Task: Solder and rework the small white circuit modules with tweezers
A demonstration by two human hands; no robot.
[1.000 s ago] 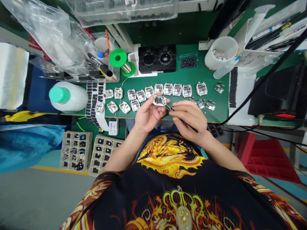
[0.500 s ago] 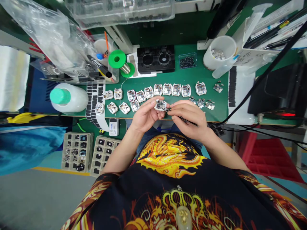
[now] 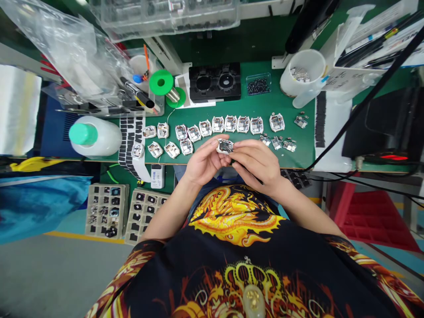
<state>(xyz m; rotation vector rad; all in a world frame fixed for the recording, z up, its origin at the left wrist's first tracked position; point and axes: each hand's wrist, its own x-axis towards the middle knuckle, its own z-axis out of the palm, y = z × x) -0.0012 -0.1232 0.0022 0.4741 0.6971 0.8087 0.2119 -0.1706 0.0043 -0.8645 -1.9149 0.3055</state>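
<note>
A white watch case [image 3: 224,146] with a small circuit board inside is tilted above the table's front edge. My left hand [image 3: 204,162] pinches it by its left side and lower rim. My right hand [image 3: 260,162] is closed at the case's right side, its fingertips against the rim. Dark tweezers are mostly hidden by those right fingers; only a dark tip seems to show over the board. Behind my hands stands a row of similar white watch cases [image 3: 231,123]. Loose small circuit boards [image 3: 277,142] lie to the right.
A white bottle with a green cap [image 3: 82,134] and a solder spool [image 3: 161,82] stand at left. Toward the back are a black fixture [image 3: 215,82], a tray of tiny black parts [image 3: 259,85] and a white cup [image 3: 303,70]. A black cable [image 3: 356,112] crosses at right.
The watch case has shifted slightly right and tilted in my left hand. My right hand has turned and drawn in to its rim; the tweezers' shaft, visible before, is now hidden.
</note>
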